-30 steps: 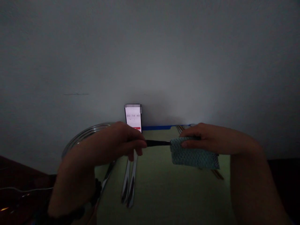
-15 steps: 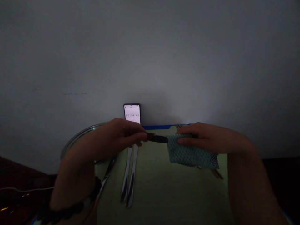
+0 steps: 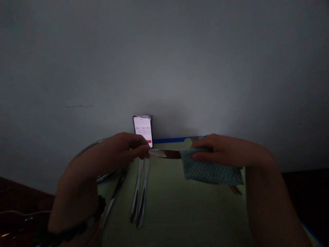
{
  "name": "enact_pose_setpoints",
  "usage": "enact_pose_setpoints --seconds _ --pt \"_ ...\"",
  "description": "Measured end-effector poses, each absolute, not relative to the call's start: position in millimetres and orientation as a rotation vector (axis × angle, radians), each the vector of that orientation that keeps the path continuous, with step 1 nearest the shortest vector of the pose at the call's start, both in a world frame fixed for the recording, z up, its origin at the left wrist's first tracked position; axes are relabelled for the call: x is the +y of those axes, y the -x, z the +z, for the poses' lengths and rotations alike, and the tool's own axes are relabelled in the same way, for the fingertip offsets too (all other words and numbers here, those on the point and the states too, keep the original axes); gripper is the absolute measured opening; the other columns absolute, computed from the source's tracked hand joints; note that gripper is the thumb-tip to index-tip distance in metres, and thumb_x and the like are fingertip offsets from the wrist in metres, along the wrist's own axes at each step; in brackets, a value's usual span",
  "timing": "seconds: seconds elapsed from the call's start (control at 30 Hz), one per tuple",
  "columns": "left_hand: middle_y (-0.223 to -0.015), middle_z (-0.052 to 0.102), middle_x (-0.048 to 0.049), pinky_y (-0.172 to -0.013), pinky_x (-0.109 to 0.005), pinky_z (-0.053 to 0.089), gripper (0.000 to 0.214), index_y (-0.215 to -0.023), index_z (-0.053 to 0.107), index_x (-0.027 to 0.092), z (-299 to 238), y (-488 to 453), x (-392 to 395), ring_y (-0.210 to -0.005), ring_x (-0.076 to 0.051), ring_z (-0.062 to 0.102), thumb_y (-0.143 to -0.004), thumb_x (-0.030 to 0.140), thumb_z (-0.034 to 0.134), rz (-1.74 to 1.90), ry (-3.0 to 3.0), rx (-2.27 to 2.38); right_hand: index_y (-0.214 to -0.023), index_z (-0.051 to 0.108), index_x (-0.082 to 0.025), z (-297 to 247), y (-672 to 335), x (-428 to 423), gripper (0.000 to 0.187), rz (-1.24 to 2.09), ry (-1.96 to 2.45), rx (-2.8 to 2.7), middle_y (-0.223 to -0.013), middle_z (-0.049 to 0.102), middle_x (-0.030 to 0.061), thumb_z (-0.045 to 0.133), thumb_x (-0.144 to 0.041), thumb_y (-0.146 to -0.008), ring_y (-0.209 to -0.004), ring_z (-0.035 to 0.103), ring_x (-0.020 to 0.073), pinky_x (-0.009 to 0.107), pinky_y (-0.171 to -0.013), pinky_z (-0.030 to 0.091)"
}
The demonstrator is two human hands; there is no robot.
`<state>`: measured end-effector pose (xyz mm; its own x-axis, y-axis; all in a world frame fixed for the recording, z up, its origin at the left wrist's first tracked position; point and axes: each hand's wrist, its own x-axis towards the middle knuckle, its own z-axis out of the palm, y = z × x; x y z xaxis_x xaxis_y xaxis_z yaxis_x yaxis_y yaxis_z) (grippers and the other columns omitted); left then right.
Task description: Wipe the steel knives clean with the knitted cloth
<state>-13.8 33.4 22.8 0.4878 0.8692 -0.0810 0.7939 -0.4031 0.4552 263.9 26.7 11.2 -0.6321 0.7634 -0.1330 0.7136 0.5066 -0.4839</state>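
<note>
My left hand (image 3: 120,151) is closed in a pinch on one end of a table knife (image 3: 166,153), held level above the pale green mat (image 3: 180,209). My right hand (image 3: 226,151) is closed on a folded teal knitted cloth (image 3: 209,169), which wraps the knife's other end and hides it. A dark bead bracelet (image 3: 77,226) sits on my left wrist. The scene is dim.
Two knives (image 3: 140,192) lie side by side on the mat below my left hand, another utensil (image 3: 113,200) to their left. A round metal tray rim (image 3: 87,151) shows behind my left hand. A lit phone (image 3: 143,128) leans on the wall. Brownish utensils (image 3: 235,189) lie under the cloth.
My left hand has drawn leftward along the knife, so more of the shiny blade shows between my hands. The cloth has shifted slightly left.
</note>
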Motion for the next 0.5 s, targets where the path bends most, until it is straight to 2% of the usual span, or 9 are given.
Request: enact_pose_setpoints --seconds 0.2,0.5 --pt "-0.082 0.07 -0.0008 -0.063 -0.022 0.043 0.029 -0.087 0.067 0.019 19.4 12.2 33.5 -0.072 -0.015 0.062 -0.086 0.04 0.047 0.23 -2.336 1.36 -0.088 0.065 -0.019 9.8 -263.8 27.5 0.035 0.803 1.317 -2.618 -0.076 0.065 0.002 0.043 -0.047 -0.087 -0.065 0.057 0.0139 0.025 -0.055 0.037" --pt "-0.072 0.068 0.0021 -0.057 -0.021 0.039 0.023 -0.08 0.066 0.02 14.2 -5.4 32.6 -0.062 -0.012 0.06 -0.085 0.038 0.053 0.25 -2.451 1.318 -0.088 0.065 -0.02 10.0 -261.8 28.8 0.029 0.783 1.306 -2.636 -0.075 0.064 0.0008 0.046 -0.042 -0.087 -0.064 0.056 0.0129 0.024 -0.053 0.035"
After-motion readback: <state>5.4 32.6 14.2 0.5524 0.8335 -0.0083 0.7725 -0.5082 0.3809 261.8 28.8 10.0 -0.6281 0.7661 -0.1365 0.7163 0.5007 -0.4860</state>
